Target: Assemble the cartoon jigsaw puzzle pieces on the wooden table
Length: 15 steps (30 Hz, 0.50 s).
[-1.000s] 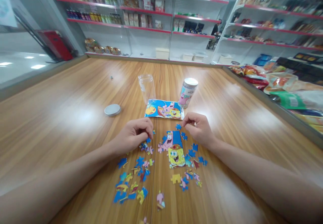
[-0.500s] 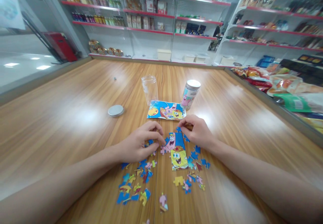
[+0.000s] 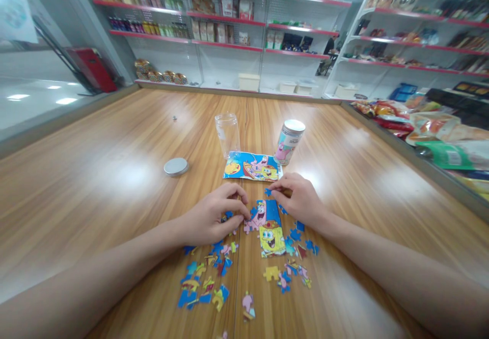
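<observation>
A partly joined cartoon puzzle (image 3: 267, 227) lies on the wooden table (image 3: 114, 176). My left hand (image 3: 214, 216) rests curled at its left edge, fingertips pinching a blue puzzle piece against the pink figure. At the puzzle's top right corner, my right hand (image 3: 300, 199) is closed, its fingertips on a small blue piece. Several loose pieces (image 3: 206, 278) lie scattered to the left of and below the joined part, more loose pieces (image 3: 294, 257) on the right.
A printed reference picture (image 3: 252, 166) lies just beyond the hands. Behind it stand a clear plastic jar (image 3: 227, 134) and a printed can (image 3: 289, 141). A round metal lid (image 3: 176, 166) lies to the left. Packaged goods (image 3: 431, 130) line the right edge; shelves stand behind.
My left hand has moved right, from the loose pieces to the left edge of the joined puzzle. My right hand has shifted slightly toward the puzzle's top corner.
</observation>
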Each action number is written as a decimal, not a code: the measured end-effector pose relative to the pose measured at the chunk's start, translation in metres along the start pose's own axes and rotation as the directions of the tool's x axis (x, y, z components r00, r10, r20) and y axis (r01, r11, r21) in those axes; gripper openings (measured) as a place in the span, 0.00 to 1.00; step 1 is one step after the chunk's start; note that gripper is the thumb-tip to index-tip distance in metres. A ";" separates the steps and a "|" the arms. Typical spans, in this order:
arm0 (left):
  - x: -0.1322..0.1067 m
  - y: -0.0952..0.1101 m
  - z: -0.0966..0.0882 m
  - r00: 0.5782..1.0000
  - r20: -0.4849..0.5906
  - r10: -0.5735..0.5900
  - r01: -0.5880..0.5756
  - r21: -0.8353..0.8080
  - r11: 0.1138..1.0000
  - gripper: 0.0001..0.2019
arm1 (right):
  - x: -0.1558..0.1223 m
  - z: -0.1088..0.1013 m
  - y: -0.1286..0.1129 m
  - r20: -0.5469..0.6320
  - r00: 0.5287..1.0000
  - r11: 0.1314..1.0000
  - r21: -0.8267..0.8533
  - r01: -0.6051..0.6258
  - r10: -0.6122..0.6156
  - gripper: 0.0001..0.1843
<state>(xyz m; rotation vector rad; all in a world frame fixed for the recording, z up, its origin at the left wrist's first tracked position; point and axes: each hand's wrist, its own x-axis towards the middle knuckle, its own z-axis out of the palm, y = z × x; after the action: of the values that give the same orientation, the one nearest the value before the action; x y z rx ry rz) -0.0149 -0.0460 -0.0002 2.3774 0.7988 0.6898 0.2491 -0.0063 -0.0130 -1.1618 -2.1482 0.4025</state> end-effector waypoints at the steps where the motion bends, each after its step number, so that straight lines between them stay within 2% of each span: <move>1: 0.000 0.000 0.000 1.000 0.004 0.007 -0.007 0.008 1.000 0.11 | 0.000 0.000 0.000 -0.007 1.000 1.000 -0.006 0.000 0.000 0.06; 8: 0.000 0.002 0.000 0.997 0.052 0.062 -0.067 0.103 0.992 0.15 | -0.003 0.001 0.000 0.000 0.999 0.998 -0.032 -0.047 0.047 0.05; 12: 0.000 0.002 0.001 0.995 0.058 0.077 -0.084 0.131 0.988 0.19 | -0.003 0.002 0.001 0.027 0.999 1.000 -0.023 -0.018 0.019 0.08; 15: 0.000 0.002 0.001 0.995 0.052 0.080 -0.087 0.141 0.986 0.19 | -0.003 0.002 0.000 -0.016 1.000 1.000 -0.027 -0.007 0.007 0.09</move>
<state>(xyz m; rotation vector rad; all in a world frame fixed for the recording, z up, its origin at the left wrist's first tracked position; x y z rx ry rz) -0.0135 -0.0481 0.0000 2.5594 0.7556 0.6266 0.2493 -0.0089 -0.0156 -1.1839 -2.1420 0.3673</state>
